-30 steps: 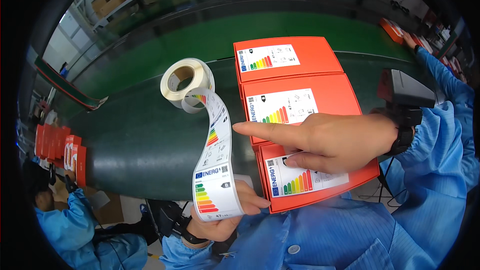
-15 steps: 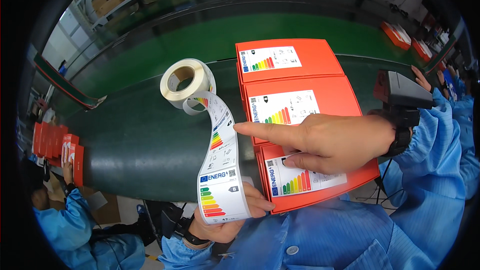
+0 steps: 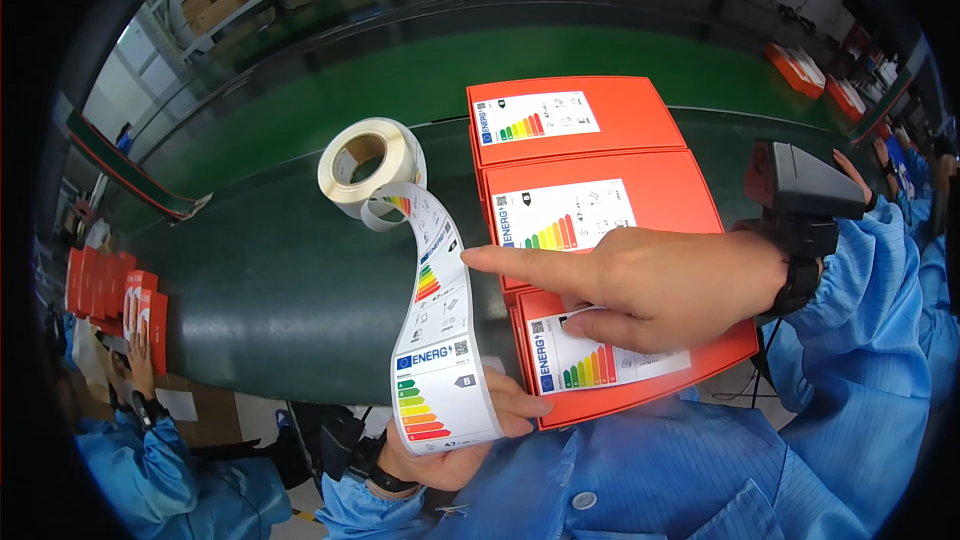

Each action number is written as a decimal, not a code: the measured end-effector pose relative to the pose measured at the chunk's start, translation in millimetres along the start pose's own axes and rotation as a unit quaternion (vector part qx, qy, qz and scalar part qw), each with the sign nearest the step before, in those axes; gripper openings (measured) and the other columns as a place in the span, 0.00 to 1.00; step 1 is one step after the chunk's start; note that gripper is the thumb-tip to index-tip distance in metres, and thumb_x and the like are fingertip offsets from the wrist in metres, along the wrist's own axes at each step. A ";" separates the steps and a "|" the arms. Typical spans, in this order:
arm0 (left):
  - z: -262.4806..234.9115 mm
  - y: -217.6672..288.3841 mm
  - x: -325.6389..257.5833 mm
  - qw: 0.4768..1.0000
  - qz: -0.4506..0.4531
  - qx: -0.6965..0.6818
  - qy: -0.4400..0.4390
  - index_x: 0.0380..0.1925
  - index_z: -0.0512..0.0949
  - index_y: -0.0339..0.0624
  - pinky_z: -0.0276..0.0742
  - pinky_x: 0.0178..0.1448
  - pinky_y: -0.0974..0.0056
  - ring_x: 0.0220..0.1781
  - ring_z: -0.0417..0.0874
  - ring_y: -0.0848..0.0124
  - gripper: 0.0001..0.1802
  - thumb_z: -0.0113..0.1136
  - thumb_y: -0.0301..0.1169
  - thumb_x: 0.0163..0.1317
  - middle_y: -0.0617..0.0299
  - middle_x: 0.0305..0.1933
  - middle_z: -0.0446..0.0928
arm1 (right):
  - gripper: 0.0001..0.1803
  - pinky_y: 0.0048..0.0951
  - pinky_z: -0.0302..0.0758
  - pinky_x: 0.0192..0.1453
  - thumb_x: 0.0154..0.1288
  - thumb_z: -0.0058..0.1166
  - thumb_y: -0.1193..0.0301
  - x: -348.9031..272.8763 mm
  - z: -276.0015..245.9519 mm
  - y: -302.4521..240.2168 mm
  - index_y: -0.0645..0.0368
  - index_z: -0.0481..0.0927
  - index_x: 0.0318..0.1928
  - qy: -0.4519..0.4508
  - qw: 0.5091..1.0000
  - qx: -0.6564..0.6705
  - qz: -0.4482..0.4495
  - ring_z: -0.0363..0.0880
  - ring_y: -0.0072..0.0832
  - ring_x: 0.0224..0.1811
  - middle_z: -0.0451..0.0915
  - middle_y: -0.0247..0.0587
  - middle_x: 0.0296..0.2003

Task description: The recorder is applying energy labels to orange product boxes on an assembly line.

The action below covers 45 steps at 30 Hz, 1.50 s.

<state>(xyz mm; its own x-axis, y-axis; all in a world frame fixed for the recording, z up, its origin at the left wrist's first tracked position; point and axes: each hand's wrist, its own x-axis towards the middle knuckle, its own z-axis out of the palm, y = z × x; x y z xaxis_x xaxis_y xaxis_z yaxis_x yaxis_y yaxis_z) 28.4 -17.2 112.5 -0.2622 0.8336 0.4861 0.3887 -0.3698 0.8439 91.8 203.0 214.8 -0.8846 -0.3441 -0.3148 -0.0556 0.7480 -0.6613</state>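
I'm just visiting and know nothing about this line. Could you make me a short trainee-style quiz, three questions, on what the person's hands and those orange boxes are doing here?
1. How many orange boxes lie in a row on the dark green belt in front of the person?
2. True or false: the left hand holds the loose end of the label strip that unwinds from the label roll.
3. Where does the right hand rest? A) on the roll B) over the nearest box, forefinger pointing toward the strip C) on the black scanner by the wrist

Key: 1. Three, each with a label on its top. 2. True. 3. B.
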 end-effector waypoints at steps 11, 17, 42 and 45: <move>10.4 12.5 4.9 0.991 -0.116 -0.017 0.058 0.21 0.78 0.39 0.72 0.45 0.57 0.32 0.77 0.63 0.06 0.52 0.19 0.46 0.57 0.32 0.81 | 0.37 0.32 0.66 0.15 0.54 0.50 0.70 -14.9 12.8 -15.4 0.52 0.52 0.65 0.043 0.921 -0.386 -0.040 0.73 0.32 0.15 0.73 0.44 0.19; 9.2 18.5 9.1 0.994 -0.051 0.078 0.055 0.20 0.78 0.38 0.70 0.50 0.56 0.35 0.78 0.65 0.04 0.55 0.20 0.44 0.58 0.31 0.81 | 0.40 0.43 0.67 0.45 0.52 0.53 0.54 -35.8 24.3 -4.4 0.54 0.56 0.63 0.147 0.901 -0.397 -0.095 0.71 0.35 0.48 0.69 0.46 0.47; 78.0 -1.5 -80.2 0.930 -0.022 0.359 0.070 0.43 0.70 0.33 0.69 0.49 0.57 0.49 0.72 0.58 0.24 0.62 0.31 0.45 0.51 0.46 0.71 | 0.40 0.26 0.67 0.52 0.62 0.22 0.37 68.6 -13.7 262.0 0.58 0.71 0.53 0.321 0.704 0.618 -0.139 0.75 0.24 0.44 0.78 0.40 0.43; 108.1 -23.8 -63.6 0.931 -0.364 -0.025 -0.001 0.46 0.68 0.33 0.71 0.49 0.55 0.50 0.73 0.59 0.24 0.60 0.34 0.51 0.53 0.47 0.71 | 0.40 0.22 0.72 0.42 0.63 0.25 0.39 97.2 -4.7 279.5 0.65 0.74 0.45 0.388 0.707 0.570 -0.160 0.77 0.21 0.37 0.80 0.40 0.37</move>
<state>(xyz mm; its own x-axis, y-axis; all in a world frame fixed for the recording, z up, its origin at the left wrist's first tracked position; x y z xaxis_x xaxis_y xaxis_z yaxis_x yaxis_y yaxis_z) 131.3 -17.1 37.0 -0.4381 0.8718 -0.2189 0.0671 0.2745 0.9592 -11.9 381.3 2.5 -0.9236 0.3529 0.1499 -0.2914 -0.3920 -0.8726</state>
